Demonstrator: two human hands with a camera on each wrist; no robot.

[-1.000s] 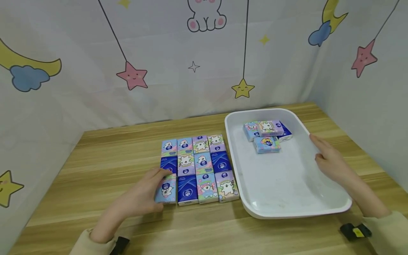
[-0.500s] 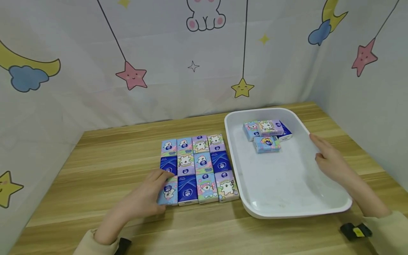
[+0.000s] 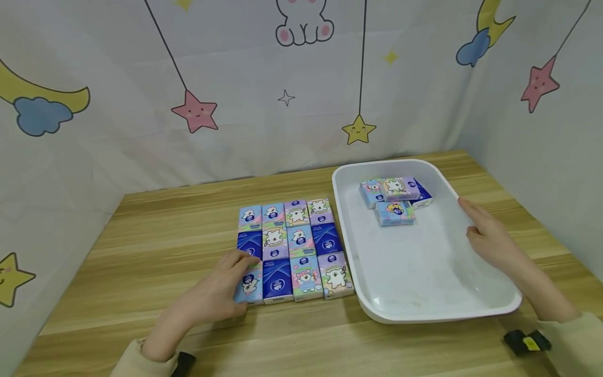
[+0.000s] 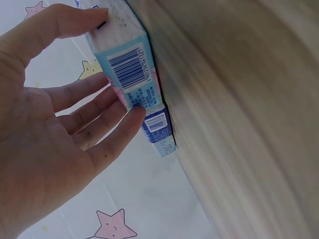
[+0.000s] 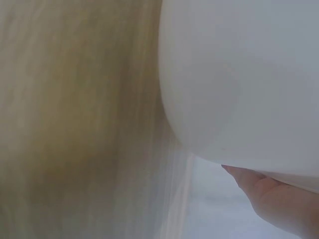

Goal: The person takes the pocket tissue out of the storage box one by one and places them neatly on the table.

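Observation:
A block of several small tissue packs (image 3: pixel 275 243), blue, purple and printed with cartoon animals, lies flat in rows on the wooden table. My left hand (image 3: pixel 219 288) holds the light-blue tissue pack (image 3: pixel 249 285) at the block's near left corner. In the left wrist view the thumb lies on that pack's end and the other fingers touch its side, beside a barcode (image 4: pixel 129 68). My right hand (image 3: pixel 492 243) grips the right rim of a white plastic tray (image 3: pixel 419 272); in the right wrist view its fingers show below the rim.
Several more tissue packs (image 3: pixel 395 213) lie loosely, partly stacked, at the far end inside the tray. The tray's left wall stands close against the block. A printed cloth wall (image 3: pixel 254 141) borders the table (image 3: pixel 165 225) at the back and both sides.
The left hand has moved slightly right with the corner pack, which now sits up against the dark-blue pack beside it. The right hand and tray stay in place.

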